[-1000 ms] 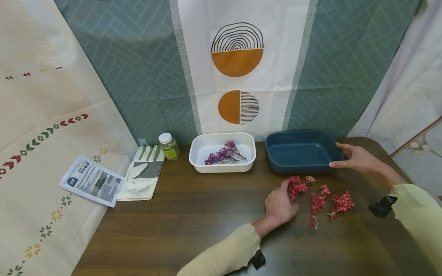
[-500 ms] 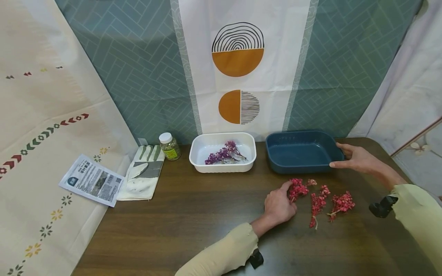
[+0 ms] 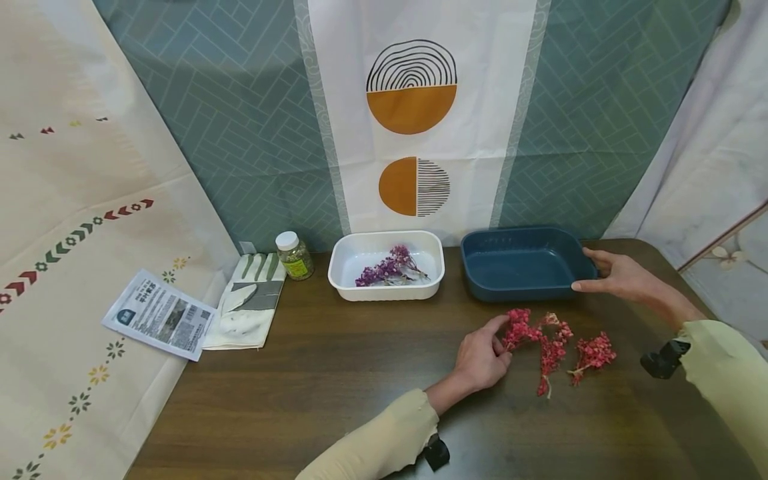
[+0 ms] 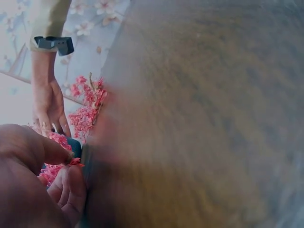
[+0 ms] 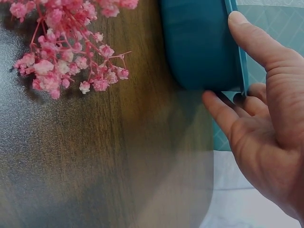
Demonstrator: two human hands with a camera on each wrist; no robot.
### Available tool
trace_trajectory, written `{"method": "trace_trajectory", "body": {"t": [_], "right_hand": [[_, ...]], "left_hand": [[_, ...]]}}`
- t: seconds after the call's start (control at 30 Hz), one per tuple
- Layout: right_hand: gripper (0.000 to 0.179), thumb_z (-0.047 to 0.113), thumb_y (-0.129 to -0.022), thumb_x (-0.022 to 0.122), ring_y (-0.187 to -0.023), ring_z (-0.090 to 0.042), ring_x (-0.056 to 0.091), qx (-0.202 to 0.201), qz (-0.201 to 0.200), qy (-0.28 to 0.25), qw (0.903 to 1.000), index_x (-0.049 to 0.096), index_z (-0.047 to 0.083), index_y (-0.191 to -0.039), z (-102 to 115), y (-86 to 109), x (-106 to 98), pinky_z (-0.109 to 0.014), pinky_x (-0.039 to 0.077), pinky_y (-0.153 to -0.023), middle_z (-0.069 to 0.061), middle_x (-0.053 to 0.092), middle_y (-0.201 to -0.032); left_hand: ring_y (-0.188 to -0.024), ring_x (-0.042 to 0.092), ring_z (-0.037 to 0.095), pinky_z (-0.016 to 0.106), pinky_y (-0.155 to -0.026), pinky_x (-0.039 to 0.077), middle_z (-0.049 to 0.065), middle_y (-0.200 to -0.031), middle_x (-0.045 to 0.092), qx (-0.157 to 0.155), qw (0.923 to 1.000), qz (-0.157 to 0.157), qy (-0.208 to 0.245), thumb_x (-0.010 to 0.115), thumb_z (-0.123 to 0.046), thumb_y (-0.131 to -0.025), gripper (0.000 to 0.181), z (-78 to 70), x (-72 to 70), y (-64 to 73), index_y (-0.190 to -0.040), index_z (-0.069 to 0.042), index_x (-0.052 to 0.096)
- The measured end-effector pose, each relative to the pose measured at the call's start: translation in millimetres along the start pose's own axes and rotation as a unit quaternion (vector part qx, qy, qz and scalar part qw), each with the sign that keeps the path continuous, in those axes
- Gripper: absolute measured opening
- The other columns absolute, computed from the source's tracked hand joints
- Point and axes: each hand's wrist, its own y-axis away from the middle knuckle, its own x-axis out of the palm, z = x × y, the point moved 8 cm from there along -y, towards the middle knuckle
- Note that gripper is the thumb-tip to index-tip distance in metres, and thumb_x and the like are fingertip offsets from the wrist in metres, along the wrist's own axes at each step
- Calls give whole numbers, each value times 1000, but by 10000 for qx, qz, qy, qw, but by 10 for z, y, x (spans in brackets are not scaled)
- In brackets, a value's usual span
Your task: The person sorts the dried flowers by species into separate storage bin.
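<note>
My left hand pinches the lower end of a pink dried flower sprig between thumb and fingertips; the left wrist view shows the thumb over its stem. The sprig's tip meets a second pink sprig on the table, and a third pink sprig lies further right. At the right end of a deep blue dish, my right hand holds on. In the right wrist view its thumb presses the dish's rim, while its fingers reach under the side. Inside the dish I see nothing.
A white dish with purple dried flowers stands left of the blue one. Further left are a lidded jar, a folded glove and a printed packet. Patterned cloth hangs behind the wooden table.
My left hand has drawn slightly left and back, and the pink sprig at its fingers has turned so that its tip reaches the middle sprig. The right hand and blue dish keep their place.
</note>
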Motion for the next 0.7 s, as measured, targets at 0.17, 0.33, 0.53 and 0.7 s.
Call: {"method": "trace_trajectory", "body": {"t": [0.17,0.33,0.53,0.7], "right_hand": [[105,39,-91,74,-135,-62,23,-64,-12,-33,10000,7,-12,-154,11,7,-1,-69,38,-97,-45,16,-150],[105,38,-91,74,-135,-62,23,-52,-36,-33,10000,7,-13,-153,13,-6,0,-68,39,-97,-45,16,-150],[105,37,-90,75,-135,-62,22,-8,-38,-86,10000,7,-14,-153,10,-17,5,-69,37,-98,-45,15,-151],[108,41,-89,75,-135,-62,23,60,-30,-124,9999,7,-14,-153,-8,-16,4,-69,36,-99,-45,15,-150]], "left_hand": [[-62,51,-6,13,-60,41,-15,-69,59,213,9996,-99,146,77,-5,-83,62,-49,-74,-36,-141,-17,56],[-62,53,-4,14,-61,43,-12,-71,61,357,9990,-262,116,79,-6,-84,65,-125,-216,-117,-142,-15,54],[-63,55,-2,17,-63,46,-9,-73,64,483,9977,-465,-33,78,-7,-84,66,-204,-421,-272,-144,-13,52],[-62,55,0,17,-59,44,-10,-72,63,365,9982,-459,-91,77,-9,-85,66,-232,-531,-467,-145,-17,51]]}}
